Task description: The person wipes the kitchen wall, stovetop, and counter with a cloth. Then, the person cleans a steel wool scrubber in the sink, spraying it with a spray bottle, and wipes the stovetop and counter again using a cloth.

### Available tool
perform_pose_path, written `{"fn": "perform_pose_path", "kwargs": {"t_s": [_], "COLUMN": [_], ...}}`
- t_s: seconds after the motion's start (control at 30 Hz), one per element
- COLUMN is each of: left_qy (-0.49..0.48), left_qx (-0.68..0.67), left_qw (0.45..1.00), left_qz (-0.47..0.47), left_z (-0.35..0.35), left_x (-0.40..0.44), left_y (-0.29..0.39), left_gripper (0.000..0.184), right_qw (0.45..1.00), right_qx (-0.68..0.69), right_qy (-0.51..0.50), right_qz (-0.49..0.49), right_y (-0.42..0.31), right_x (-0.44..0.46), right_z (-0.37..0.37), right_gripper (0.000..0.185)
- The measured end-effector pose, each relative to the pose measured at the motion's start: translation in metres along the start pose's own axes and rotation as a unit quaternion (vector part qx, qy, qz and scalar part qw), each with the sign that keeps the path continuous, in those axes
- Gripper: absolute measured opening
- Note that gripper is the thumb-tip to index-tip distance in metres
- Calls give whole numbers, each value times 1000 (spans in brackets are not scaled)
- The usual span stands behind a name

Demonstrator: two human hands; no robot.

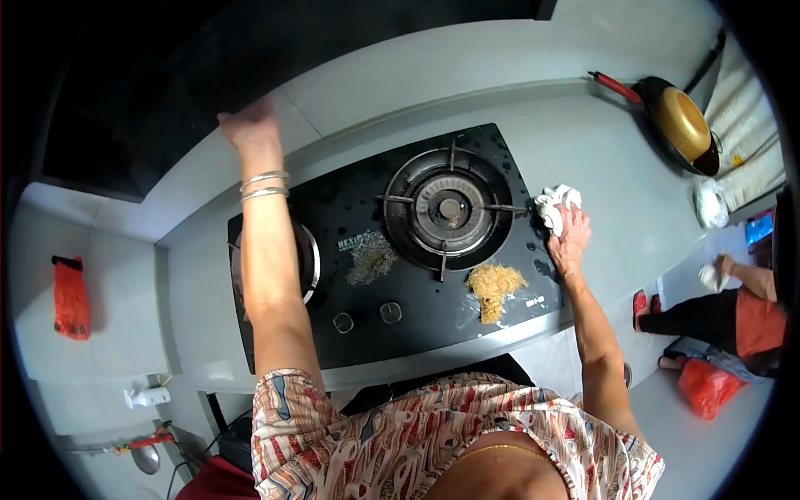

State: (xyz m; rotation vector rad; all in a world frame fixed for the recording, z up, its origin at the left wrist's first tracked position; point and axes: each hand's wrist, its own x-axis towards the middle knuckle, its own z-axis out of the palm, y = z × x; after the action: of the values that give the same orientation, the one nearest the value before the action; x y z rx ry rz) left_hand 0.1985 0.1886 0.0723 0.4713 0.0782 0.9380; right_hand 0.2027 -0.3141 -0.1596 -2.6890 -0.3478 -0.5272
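Note:
My left hand (pixel 252 129) is raised at the lower edge of the dark hood (pixel 125 108), partly in shadow, so its fingers are not clear. My right hand (pixel 572 237) is closed on a crumpled white cloth (pixel 558 208) on the grey counter beside the right edge of the black glass stove (pixel 400 292). Water drops dot the glass. A round burner (pixel 449 208) with a metal pan support sits on the stove. Below it lies a yellowish scrubbing pad (pixel 496 287) among whitish suds. A grey wire scourer (pixel 371 258) lies left of the burner.
A wok (pixel 654 104) with a gold-coloured bowl stands at the back right, near a clear plastic bag (pixel 711 204). Another person (pixel 754 321) is at the far right, near a red bag (pixel 708 387). A second burner (pixel 310 262) is partly behind my left arm.

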Motion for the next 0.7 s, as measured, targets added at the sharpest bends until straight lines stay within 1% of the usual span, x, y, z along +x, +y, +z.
{"fn": "perform_pose_path", "kwargs": {"t_s": [0.03,0.1,0.17,0.23,0.27,0.3,0.33,0.37,0.4,0.43,0.47,0.5,0.57,0.6,0.63,0.7], "left_qy": [-9,-6,47,-45,-29,-32,-113,-204,-209,-206,-228,-247,-247,-245,-241,-215], "left_qx": [-35,-49,-36,-64,-13,-52,2,56,141,226,263,302,310,315,319,320], "left_qw": [999,998,994,986,980,963,952,931,908,879,860,838,814,812,809,809], "left_qz": [-18,-50,-97,-150,-194,-262,-284,-296,-333,-365,-374,-382,-425,-427,-431,-444], "left_z": [10,24,38,34,45,51,48,47,53,51,39,23,-13,-23,-33,-49], "left_x": [-15,-26,-39,-35,-51,-64,-74,-82,-94,-109,-123,-135,-164,-181,-201,-231], "left_y": [-16,-43,-70,-101,-109,-117,-126,-132,-132,-128,-124,-118,-98,-85,-72,-47], "left_gripper": [57,59,65,72,75,75,74,73,69,65,59,52,43,41,40,38], "right_qw": [1000,1000,1000,999,999,999,996,998,958,827,693,625,535,508,517,520], "right_qx": [10,7,18,34,29,28,-26,-28,247,502,653,713,796,819,815,826], "right_qy": [0,20,2,19,-3,-16,-81,-61,-51,-42,-34,-20,-39,-52,-41,-30], "right_qz": [-10,-17,-8,-17,-16,-20,-4,2,139,251,303,317,282,261,259,218], "right_y": [-2,-1,-3,0,-1,-4,-7,4,23,36,38,29,36,29,26,15], "right_x": [0,2,2,1,0,5,15,28,42,54,69,83,113,128,148,195], "right_z": [-2,0,-4,-2,-5,-12,-22,-17,-10,-9,-23,-47,-55,-63,-63,-52], "right_gripper": [64,61,59,59,60,60,50,50,42,35,30,28,30,32,33,34]}}
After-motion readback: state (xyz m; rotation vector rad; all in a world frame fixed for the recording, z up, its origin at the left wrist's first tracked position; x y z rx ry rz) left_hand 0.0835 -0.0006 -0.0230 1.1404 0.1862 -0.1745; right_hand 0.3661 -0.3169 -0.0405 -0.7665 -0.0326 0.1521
